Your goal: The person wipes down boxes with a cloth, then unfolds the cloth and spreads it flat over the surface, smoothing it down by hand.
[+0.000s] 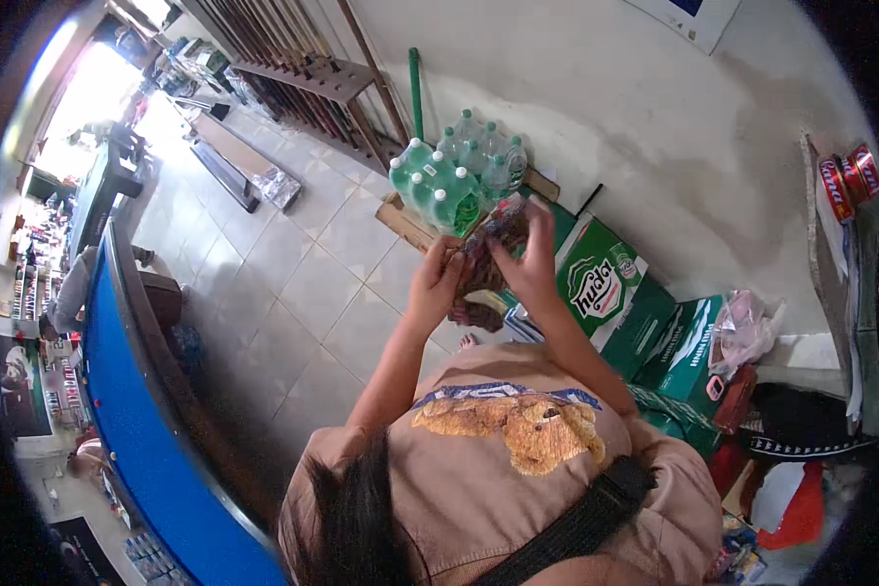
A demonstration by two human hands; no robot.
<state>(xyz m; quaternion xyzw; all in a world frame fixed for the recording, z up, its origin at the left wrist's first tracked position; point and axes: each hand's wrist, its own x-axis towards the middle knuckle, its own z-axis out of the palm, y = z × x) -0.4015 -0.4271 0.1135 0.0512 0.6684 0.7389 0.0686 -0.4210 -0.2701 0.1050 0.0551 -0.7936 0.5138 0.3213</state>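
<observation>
A: What does the held thing look like?

B: It's a crinkled, brown-and-grey bundle (pixel 485 256), uneven in outline, with a paler, shiny patch near the top. Its material is too blurred to name.

A: Where is it?

B: Up between the 2 hands, in front of the brown shirt (pixel 488 498) with the fuzzy bear picture.

A: How are the hands set?

B: The left hand (pixel 438 280) is nearly closed, thumb and fingers pinching the bundle's left edge. The right hand (pixel 527 252) is wider, fingers arched and thumb lying against the bundle, holding its right side.

A: Any writing?

B: Yes, the green-and-white cardboard carton (pixel 610 283) beyond the right forearm reads "huda" in white, on a dark badge. A second green carton (pixel 684 342) beside it has white lettering turned away from upright; I can't read it surely. The shiny red packages (pixel 850 183) at far right carry pale letters, too distorted to read.

A: And past the hands?

B: Clear green plastic bottles with white caps (pixel 435 186), grouped near others with green caps (pixel 481 151).
</observation>
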